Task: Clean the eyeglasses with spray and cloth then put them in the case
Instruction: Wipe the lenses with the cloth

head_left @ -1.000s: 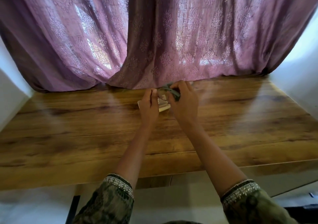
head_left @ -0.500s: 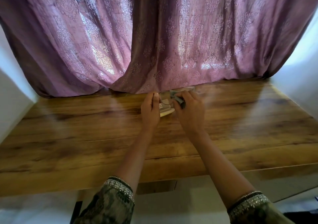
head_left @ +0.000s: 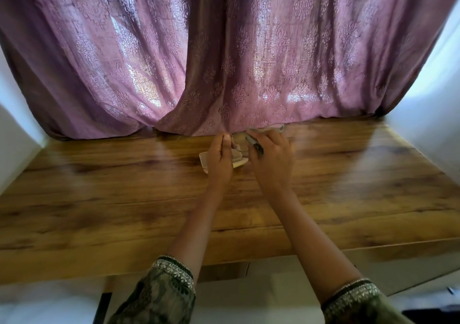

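We find both hands stretched out over the far side of a wooden table [head_left: 124,199], close to the hem of a purple curtain [head_left: 249,62]. The left hand [head_left: 220,159] is curled, back toward us, its fingers closed at the near left end of a pale open case [head_left: 239,160] that lies on the table between the two hands; we cannot tell how firm the hold is, as the palm side is hidden. The right hand [head_left: 271,159] sits just beside it, to its right, fingers bent and closed on the eyeglasses [head_left: 256,146], of which we see a dark arm running across the knuckles. The lenses are blurred and mostly hidden by the fingers. The glasses are held just above the far right part of the case; whether they touch it we cannot tell. Just beyond the right hand's fingertips, against the curtain hem, lies a pale grey, flat thing [head_left: 271,128], too blurred to identify. Both forearms are bare, and each ends near us in a green patterned sleeve [head_left: 164,291] with a silver embroidered cuff. The view is smeared by motion.
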Tool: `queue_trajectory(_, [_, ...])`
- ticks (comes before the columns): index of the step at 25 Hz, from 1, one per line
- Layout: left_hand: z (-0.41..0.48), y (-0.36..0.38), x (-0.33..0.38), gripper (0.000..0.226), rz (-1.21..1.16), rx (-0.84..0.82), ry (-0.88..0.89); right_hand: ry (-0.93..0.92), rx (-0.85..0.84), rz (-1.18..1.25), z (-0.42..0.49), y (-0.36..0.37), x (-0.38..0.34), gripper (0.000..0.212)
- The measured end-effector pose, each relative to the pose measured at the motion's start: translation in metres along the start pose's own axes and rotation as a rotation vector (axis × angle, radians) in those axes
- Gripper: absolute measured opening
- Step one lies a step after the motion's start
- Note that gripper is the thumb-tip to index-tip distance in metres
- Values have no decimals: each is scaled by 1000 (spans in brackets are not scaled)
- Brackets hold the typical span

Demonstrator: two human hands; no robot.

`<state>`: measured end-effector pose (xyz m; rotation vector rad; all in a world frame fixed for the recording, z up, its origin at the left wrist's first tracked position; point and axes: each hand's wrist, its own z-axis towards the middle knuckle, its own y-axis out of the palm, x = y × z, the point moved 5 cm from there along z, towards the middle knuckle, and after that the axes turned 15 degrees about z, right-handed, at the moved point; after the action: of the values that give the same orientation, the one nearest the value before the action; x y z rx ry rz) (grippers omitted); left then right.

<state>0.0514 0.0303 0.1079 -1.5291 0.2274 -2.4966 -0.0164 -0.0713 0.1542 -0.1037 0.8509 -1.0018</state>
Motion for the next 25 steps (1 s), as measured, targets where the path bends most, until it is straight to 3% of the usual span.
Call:
queue_trajectory(6, [0,2,-5,34,-48,7,-20,-25,-76,-12,-27,12,-6,29])
queue_trajectory(12, [1,7,-5,34,-54,5,-19,95,-29,-57,-7,-2,9,28])
queue_trajectory(19, [-1,5,-5,33,-96,-16,-63,-121,-85,-163,-28,5,-15,28])
queue_trajectory(25, [-5,8,0,28,-53,-32,-19,17,-15,-124,-8,-13,-3,26])
